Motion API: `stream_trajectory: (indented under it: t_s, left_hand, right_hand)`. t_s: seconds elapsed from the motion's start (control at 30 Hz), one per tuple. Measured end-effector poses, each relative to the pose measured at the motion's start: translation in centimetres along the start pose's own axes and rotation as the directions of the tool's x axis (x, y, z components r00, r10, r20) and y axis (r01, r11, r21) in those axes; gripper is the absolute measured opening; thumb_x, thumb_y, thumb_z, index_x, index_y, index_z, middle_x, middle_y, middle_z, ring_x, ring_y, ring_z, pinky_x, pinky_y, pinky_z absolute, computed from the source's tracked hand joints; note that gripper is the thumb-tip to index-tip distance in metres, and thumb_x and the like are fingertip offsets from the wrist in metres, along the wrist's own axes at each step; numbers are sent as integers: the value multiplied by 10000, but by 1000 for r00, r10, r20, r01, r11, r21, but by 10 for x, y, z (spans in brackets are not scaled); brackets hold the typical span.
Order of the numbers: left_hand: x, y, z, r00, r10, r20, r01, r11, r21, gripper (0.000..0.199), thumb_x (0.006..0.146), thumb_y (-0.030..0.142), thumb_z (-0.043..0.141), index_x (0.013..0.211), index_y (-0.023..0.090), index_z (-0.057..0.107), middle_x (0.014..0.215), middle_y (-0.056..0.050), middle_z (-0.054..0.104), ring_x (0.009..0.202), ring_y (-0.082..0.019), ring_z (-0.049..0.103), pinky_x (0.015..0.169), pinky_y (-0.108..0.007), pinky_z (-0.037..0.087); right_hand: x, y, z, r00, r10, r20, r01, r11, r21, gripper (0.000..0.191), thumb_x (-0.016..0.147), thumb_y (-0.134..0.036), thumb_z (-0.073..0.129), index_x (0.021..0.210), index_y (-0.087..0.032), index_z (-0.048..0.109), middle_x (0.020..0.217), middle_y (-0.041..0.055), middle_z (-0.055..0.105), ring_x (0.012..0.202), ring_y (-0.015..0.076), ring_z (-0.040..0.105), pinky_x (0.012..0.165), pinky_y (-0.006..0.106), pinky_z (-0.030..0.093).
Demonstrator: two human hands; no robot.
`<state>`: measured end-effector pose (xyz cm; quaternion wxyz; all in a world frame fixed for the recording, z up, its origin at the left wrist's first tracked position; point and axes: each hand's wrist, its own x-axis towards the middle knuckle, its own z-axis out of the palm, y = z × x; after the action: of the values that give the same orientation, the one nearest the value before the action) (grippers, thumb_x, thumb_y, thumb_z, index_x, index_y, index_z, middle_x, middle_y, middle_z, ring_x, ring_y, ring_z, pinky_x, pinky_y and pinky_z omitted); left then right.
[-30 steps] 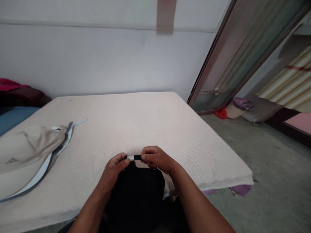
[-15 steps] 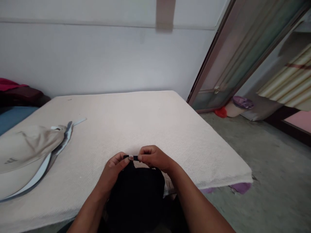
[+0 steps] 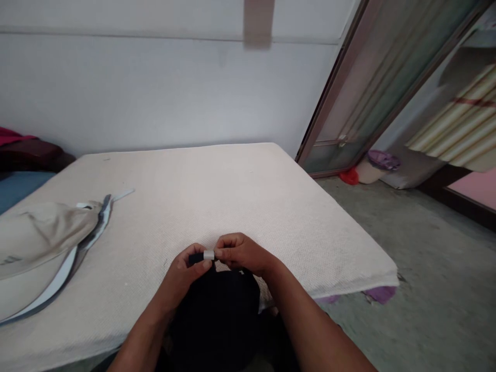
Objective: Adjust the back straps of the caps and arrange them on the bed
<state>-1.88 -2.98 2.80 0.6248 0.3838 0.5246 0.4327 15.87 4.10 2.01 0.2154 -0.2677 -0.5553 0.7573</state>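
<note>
A black cap (image 3: 222,315) lies low in front of me, its strap opening turned away from me. Across that opening runs its black strap (image 3: 196,258) with a silver metal buckle (image 3: 209,255). My left hand (image 3: 183,269) is closed on the strap, thumb just under the buckle. On the buckle's other side, my right hand (image 3: 242,254) pinches the strap end between thumb and forefinger; its fingers hide most of that end. Off to the left rests a stack of caps, a beige one (image 3: 42,227) on top, with strap ends sticking out.
The cap is at the near edge of a bed-like surface with a cream textured cover (image 3: 217,191). A white wall (image 3: 163,93) stands behind it. To the right are a sliding door (image 3: 349,103), a bin with a purple liner (image 3: 372,168) and concrete floor (image 3: 437,258).
The silver buckle now shows flat and bright between my hands, where before the strap was tilted and partly covered. My right hand has come slightly closer to my left.
</note>
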Motion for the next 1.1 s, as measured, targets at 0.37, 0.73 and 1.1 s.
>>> stream_trajectory:
  t_s: [0.37, 0.73, 1.1]
  left_hand:
    - [-4, 3, 4, 999, -49, -10, 48, 996, -73, 228, 787, 362, 616, 689, 190, 505, 537, 63, 437, 471, -74, 347, 451, -185, 278]
    - [-3, 3, 4, 997, -69, -19, 67, 993, -101, 194, 770, 354, 643, 730, 189, 549, 543, 53, 496, 461, -70, 390, 453, -178, 294]
    - [0, -4, 0, 998, -16, -59, 15, 1000, -24, 271, 808, 402, 581, 658, 192, 497, 536, 63, 425, 479, -84, 354, 464, -192, 287]
  right_hand:
    - [2, 0, 0, 1000, -2, -29, 1, 999, -49, 170, 781, -306, 612, 718, -157, 559, 534, -64, 444, 439, 43, 333, 407, 187, 226]
    - [-4, 0, -8, 1000, 22, 10, -22, 1000, -6, 156, 780, -287, 612, 722, -152, 558, 542, -52, 488, 440, 48, 376, 419, 189, 257]
    - [1, 1, 0, 1000, -16, 4, 16, 1000, -11, 160, 780, -300, 610, 731, -156, 560, 540, -52, 471, 466, 59, 385, 433, 193, 268]
